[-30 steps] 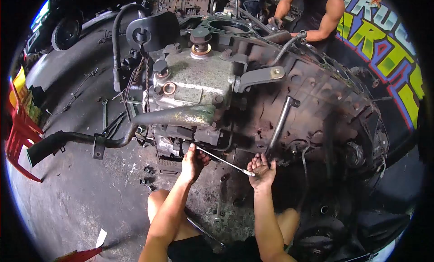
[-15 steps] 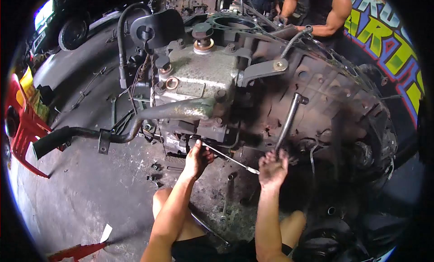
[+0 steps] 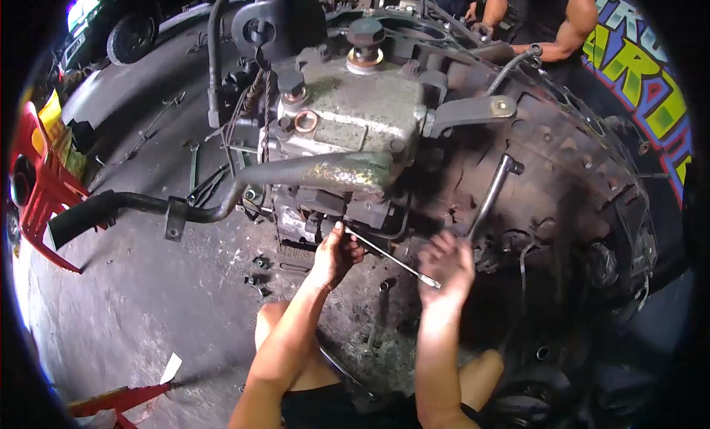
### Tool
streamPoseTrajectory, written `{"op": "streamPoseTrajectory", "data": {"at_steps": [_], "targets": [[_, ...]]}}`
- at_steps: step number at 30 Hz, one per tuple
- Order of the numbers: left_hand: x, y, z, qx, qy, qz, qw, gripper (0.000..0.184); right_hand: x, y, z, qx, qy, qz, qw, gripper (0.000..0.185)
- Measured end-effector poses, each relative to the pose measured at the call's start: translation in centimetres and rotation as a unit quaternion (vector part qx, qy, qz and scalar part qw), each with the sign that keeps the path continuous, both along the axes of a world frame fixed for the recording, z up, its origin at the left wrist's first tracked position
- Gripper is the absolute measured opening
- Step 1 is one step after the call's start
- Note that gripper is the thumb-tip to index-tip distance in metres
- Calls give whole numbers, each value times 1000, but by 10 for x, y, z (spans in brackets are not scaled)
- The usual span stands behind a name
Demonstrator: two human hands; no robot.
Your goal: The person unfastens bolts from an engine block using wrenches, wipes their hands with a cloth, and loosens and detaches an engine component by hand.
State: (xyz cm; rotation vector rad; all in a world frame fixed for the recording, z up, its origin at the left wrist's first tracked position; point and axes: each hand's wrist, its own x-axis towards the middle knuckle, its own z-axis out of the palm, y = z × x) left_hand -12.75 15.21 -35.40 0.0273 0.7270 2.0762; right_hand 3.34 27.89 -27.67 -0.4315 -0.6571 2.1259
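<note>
A long, slim ratchet wrench (image 3: 396, 259) slants from the lower front of the greasy engine (image 3: 347, 103) down to the right. My left hand (image 3: 336, 259) is closed around its upper end, with the thumb on top, close under the pump-like parts; the tool's head is hidden there. Near the free end of the handle, my right hand (image 3: 446, 270) is raised with its fingers apart, smeared by motion and holding nothing. Behind that hand, a thicker steel bar with a square-angled head (image 3: 494, 188) leans upright against the engine block.
A bent pipe (image 3: 310, 171) juts left from the engine. Bolts (image 3: 259, 281) and another wrench (image 3: 379, 311) lie on the floor, with a steel bar (image 3: 344, 370) by my leg. A red chair (image 3: 48, 207) stands at left. Another person's arm (image 3: 536, 52) works behind the engine.
The view has shifted, so the engine sits further right. My right hand's fingers have spread beside the wrench handle. My left hand keeps its hold at the wrench's upper end.
</note>
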Motion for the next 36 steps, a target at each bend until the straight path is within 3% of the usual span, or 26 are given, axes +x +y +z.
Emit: {"op": "streamPoseTrajectory", "data": {"at_steps": [1, 2, 4, 6, 8, 9, 10, 11, 13, 15, 16, 18, 21, 25, 28, 31, 36], "targets": [[4, 3, 6, -53, -35, 45, 997, 47, -34, -34, 47, 5, -29, 4, 1000, 16], [-4, -1, -16, -15, -32, -15, 999, 45, -54, -66, 77, -17, -57, -13, 998, 15], [8, -1, 23, -36, -29, 86, 995, 43, -76, -109, 103, 83, -1, 96, 992, 20], [-7, 2, -36, -38, 20, 41, 998, 40, -92, -128, 92, 214, -31, -6, 976, 23], [-9, 5, -30, 78, 32, -16, 996, 40, -83, -137, 75, 295, -95, -60, 949, 25], [-6, -7, -5, 15, -56, -35, 998, 39, -78, -135, 52, 383, -121, -87, 912, 25], [-9, 0, -18, 83, -67, -34, 994, 37, -76, -132, 39, 467, -145, -110, 866, 25], [-9, 0, -31, 95, -69, -33, 993, 37, -68, -132, 30, 486, -155, -72, 857, 29], [-3, -4, -25, 74, -77, -9, 994, 35, -75, -126, 30, 590, -144, -95, 789, 27], [-4, 15, -71, 227, -166, -30, 959, 33, -88, -127, 25, 673, -152, -102, 717, 27], [-4, 12, -65, 267, -168, -65, 947, 33, -98, -135, 29, 693, -170, -69, 697, 29], [-3, 6, -51, 346, -172, -136, 912, 32, -113, -149, 28, 789, -297, -60, 534, 35], [-4, 2, -38, 394, -172, -183, 884, 32, -130, -155, 18, 800, -332, -71, 494, 37], [-1, 4, -43, 297, -165, -92, 936, 33, -142, -136, 15, 790, -433, -8, 433, 30], [2, 8, -46, 225, -140, -40, 964, 34, -152, -124, 10, 802, -443, 49, 398, 32], [6, 5, -46, 181, -109, -23, 977, 35, -151, -128, -9, 812, -463, 33, 355, 30], [8, -2, -47, 85, -4, -4, 996, 38, -140, -124, -17, 825, -436, -10, 360, 21]]}}
